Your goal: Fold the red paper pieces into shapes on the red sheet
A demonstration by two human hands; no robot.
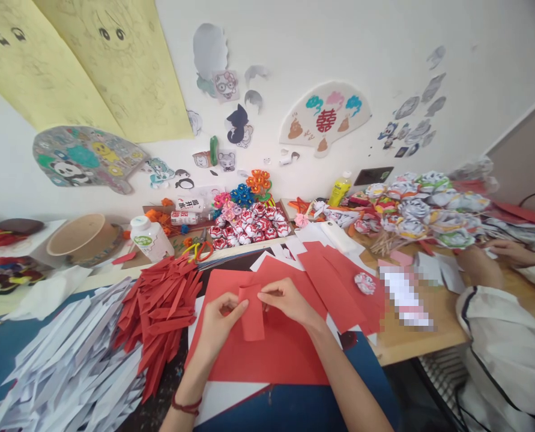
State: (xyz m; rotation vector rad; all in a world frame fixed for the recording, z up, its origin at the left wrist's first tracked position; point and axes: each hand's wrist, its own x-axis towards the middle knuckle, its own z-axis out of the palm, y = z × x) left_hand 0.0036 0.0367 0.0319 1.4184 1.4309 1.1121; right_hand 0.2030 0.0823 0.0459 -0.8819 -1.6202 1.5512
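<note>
Two-handed pinch on the folded red paper (253, 323), by left hand (223, 319) at the upper left edge and right hand (289, 302) at the upper right corner, neither nearer, with long axis toward the body, over the large red sheet (289, 363).
</note>
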